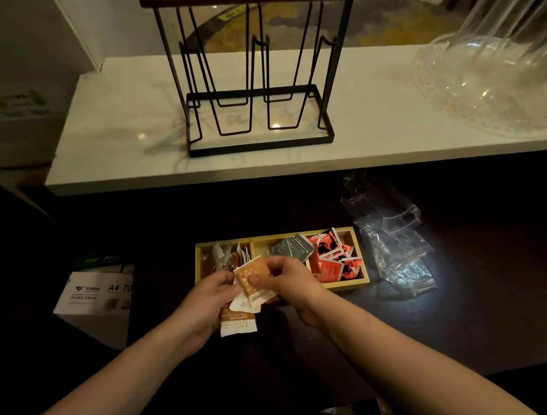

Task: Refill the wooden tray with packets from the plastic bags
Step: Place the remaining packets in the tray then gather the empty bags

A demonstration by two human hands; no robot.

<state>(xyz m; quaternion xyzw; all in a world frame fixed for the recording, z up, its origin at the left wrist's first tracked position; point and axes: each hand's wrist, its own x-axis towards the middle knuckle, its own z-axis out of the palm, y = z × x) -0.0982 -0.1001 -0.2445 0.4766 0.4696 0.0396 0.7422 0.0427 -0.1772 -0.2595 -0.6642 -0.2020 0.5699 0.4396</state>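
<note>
Two bare hands meet low in the centre of the frame, both closed on a fanned bunch of orange and white paper packets (pixel 253 284). The left hand (pixel 208 301) has its grip wrapped round the lower part of the bunch, fingers curled shut, with one packet hanging below its palm. The right hand (pixel 291 279) pinches the top orange packet at its right edge between thumb and fingertips.

Just behind the hands, on the dark counter (pixel 481 285), sits the shallow light wooden tray (pixel 350 282) with three compartments. Its left compartment holds brown and white packets (pixel 224 256) standing loosely on end. The middle one holds grey-green packets (pixel 292 248) leaning toward the right. The right one is piled with red packets (pixel 335 258) lying at mixed angles. The held bunch hangs over the tray's near left edge.

To the right of the tray, just beside it, lie crumpled clear plastic bags (pixel 393 237). At the left of the frame stands a white box of A4 paper (pixel 96 294).

Higher in the frame runs a white marble shelf (pixel 112 141) carrying a black wire rack with a dark wooden top bar (pixel 255 71) in the centre, and clear glassware (pixel 502 58) at the upper right
</note>
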